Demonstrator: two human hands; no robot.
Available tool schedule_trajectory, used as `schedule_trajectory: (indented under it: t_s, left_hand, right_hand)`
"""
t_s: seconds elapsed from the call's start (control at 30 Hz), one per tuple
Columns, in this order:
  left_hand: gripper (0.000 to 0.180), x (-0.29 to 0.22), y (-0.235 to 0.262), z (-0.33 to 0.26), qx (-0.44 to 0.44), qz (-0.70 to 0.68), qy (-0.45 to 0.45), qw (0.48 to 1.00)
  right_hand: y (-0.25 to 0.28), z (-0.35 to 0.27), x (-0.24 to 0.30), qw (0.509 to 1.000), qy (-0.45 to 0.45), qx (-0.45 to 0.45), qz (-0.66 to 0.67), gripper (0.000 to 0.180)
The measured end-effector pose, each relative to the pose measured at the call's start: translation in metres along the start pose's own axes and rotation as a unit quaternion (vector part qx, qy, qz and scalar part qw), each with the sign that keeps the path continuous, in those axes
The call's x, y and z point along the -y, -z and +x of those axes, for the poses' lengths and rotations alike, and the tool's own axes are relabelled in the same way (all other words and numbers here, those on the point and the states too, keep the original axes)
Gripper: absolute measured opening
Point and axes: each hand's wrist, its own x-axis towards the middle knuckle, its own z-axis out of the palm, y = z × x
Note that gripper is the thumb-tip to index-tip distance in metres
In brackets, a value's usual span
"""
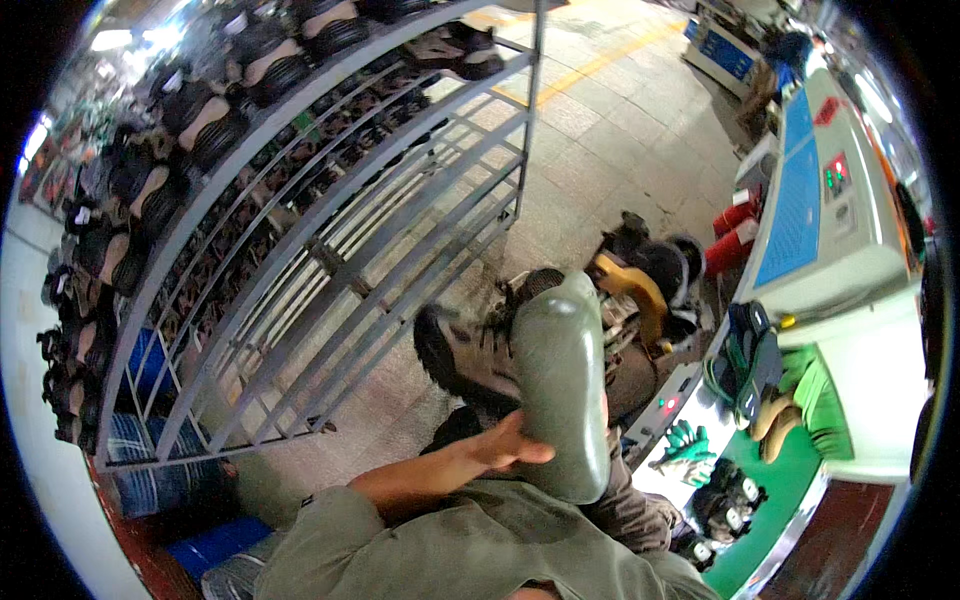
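The left hand [505, 448] is gripping the heel end of a grey-green shoe sole [560, 390], thumb lying across its face, and is holding it raised in front of the chest with the toe pointing away. Just behind the sole a brown laced boot [465, 355] is showing, touching or nearly touching it; what is holding the boot is hidden. The right hand is staying out of sight behind the sole and the olive sleeve [440, 545], so its grip cannot be told.

To the left a tall grey metal rack [330, 230] is bending across the view, its far shelves carrying rows of dark shoes [215, 130] while the nearer rails are standing bare. Beneath it a pale tiled floor [610, 130] is stretching away, crossed by a yellow line [600, 62]. To the right a white machine with a blue panel [800, 200] is standing beside a green work surface [790, 500], where green gloves [685, 445] and dark soles [750, 365] are lying. Two red cylinders [732, 232] are sitting near the machine's base
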Motion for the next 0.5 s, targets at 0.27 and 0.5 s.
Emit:
schedule_trajectory:
  t_s: [0.27, 0.5]
  left_hand:
    - [0.085, -0.102, 0.064, -0.197, -0.171, 0.172, -0.152, 0.958]
    - [0.088, -0.042, 0.027, -0.349, -0.655, -0.048, -0.276, 0.702]
  right_hand:
    - [-0.258, 0.332, -0.005, 0.666, 0.395, 0.178, -0.607, 0.051]
    - [-0.320, 0.567, 0.049, 0.270, 0.372, 0.089, -0.884, 0.059]
